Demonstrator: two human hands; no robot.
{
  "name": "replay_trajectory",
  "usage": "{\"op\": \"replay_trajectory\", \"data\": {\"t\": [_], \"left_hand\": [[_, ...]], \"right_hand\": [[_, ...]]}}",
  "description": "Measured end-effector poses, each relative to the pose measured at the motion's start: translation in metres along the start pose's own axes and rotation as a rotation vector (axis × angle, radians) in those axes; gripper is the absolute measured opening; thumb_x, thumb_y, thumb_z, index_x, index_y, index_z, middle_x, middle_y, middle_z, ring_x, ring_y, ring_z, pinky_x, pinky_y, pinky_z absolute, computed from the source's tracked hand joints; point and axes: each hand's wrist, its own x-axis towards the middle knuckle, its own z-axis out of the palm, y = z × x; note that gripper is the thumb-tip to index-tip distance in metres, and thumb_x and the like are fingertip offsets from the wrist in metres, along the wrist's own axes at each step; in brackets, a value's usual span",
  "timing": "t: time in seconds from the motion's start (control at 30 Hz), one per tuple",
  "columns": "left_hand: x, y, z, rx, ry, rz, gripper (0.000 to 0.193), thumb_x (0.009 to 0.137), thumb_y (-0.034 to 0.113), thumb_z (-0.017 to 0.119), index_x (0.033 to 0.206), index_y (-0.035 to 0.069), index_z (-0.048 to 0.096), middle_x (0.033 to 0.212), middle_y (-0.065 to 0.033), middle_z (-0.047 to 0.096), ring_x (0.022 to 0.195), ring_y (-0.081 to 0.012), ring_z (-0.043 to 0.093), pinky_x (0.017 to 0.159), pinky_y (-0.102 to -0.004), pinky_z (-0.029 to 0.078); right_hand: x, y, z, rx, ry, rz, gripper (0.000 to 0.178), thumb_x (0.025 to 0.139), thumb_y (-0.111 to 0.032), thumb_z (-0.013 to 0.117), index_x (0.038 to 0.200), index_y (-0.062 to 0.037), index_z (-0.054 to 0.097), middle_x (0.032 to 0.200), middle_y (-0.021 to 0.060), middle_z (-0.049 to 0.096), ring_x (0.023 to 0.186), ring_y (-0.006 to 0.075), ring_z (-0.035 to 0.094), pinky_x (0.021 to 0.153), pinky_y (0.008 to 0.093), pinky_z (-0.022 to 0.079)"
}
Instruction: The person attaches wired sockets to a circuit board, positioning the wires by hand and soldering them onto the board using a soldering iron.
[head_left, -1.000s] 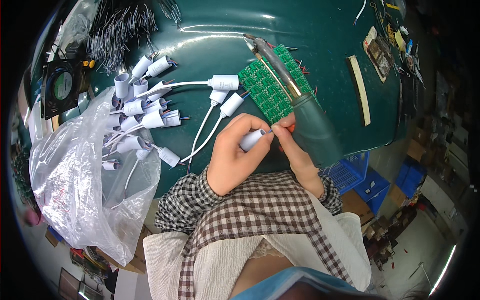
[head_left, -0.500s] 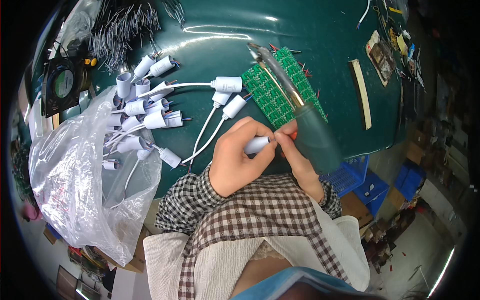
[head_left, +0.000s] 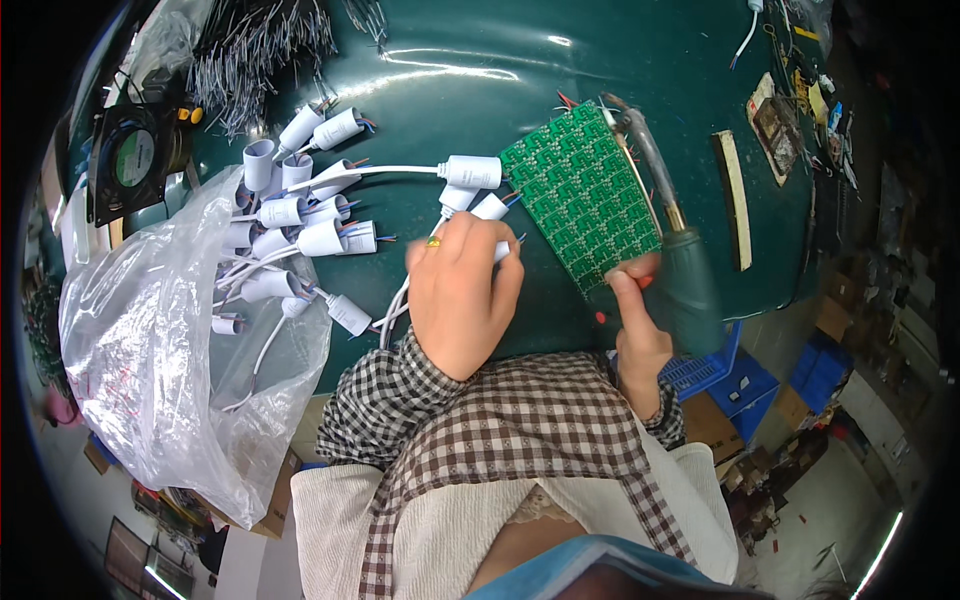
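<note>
My left hand [head_left: 458, 290] is closed over a white cylindrical housing [head_left: 502, 250] with short wires at its end; the fingers cover most of it. Just beyond it, more such housings [head_left: 473, 172] on white cables lie by the left edge of a green circuit board panel [head_left: 585, 190]. My right hand [head_left: 640, 335] is closed at the panel's near right corner, on a soldering iron [head_left: 690, 285]. Its dark green handle is blurred, and the metal shaft slants up along the panel's right edge. Bits of red show by the right fingers; what they are is unclear.
A heap of white housings [head_left: 320, 238] with cables lies left, partly in a clear plastic bag [head_left: 150, 350]. Beyond are bundled wires [head_left: 250, 70] and a black fan [head_left: 130, 160]. Right are a pale strip [head_left: 737, 200], assorted tools [head_left: 775, 130] and a blue basket [head_left: 700, 370] below the table edge.
My hands have moved apart. The left went left and away from me with the white housing; the right shifted right and slightly nearer, the soldering iron moving with it, uncovering the circuit board panel.
</note>
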Motion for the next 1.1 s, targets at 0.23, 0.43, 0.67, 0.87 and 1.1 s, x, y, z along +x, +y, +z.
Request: {"op": "replay_trajectory", "data": {"t": [0.23,0.43,0.67,0.87,1.1], "left_hand": [[0.014,-0.01,0.018,0.281,0.191,0.22,0.018,0.08,0.007,0.072,0.096,0.008,0.064,0.123,-0.0131,0.058,0.114,-0.0339,0.052,0.096,-0.0457,0.036],[0.021,-0.01,0.025,0.306,0.24,0.23,0.018,0.077,0.007,0.074,0.093,0.008,0.065,0.133,-0.0159,0.055,0.119,-0.0355,0.051,0.1,-0.0468,0.035],[0.012,0.005,0.003,0.044,0.061,0.245,0.014,0.082,0.004,0.072,0.093,0.004,0.063,0.129,-0.0176,0.056,0.113,-0.0323,0.053,0.098,-0.0428,0.04],[0.001,0.004,0.005,-0.508,-0.165,0.116,0.014,0.087,-0.003,0.063,0.1,0.002,0.06,0.105,-0.0123,0.056,0.098,-0.0233,0.056,0.086,-0.0321,0.045],[-0.001,0.002,0.01,-0.549,-0.193,0.123,0.014,0.087,-0.002,0.064,0.099,0.001,0.06,0.103,-0.0116,0.055,0.097,-0.0238,0.056,0.085,-0.0326,0.045]], "right_hand": [[-0.014,0.016,-0.021,0.039,-0.043,-0.047,0.022,0.085,0.012,0.062,0.102,0.0,0.057,0.093,0.0119,0.062,0.082,0.021,0.063,0.077,0.0331,0.054],[-0.022,0.03,-0.029,0.128,-0.047,-0.157,0.021,0.086,0.01,0.063,0.105,0.0024,0.058,0.094,0.0138,0.062,0.082,0.0238,0.064,0.074,0.0344,0.055],[-0.026,0.037,-0.034,0.171,-0.088,-0.118,0.019,0.09,0.005,0.062,0.108,0.0037,0.059,0.098,0.0161,0.064,0.086,0.0234,0.066,0.076,0.0339,0.055],[-0.007,0.013,0.0,0.123,-0.098,-0.109,0.028,0.086,0.012,0.065,0.111,0.0015,0.059,0.098,0.0156,0.068,0.092,0.0213,0.067,0.083,0.0321,0.054],[0.001,0.012,0.009,0.157,-0.205,-0.073,0.032,0.084,0.014,0.068,0.109,-0.0028,0.057,0.098,0.0113,0.067,0.092,0.0178,0.066,0.082,0.0298,0.054]]}}
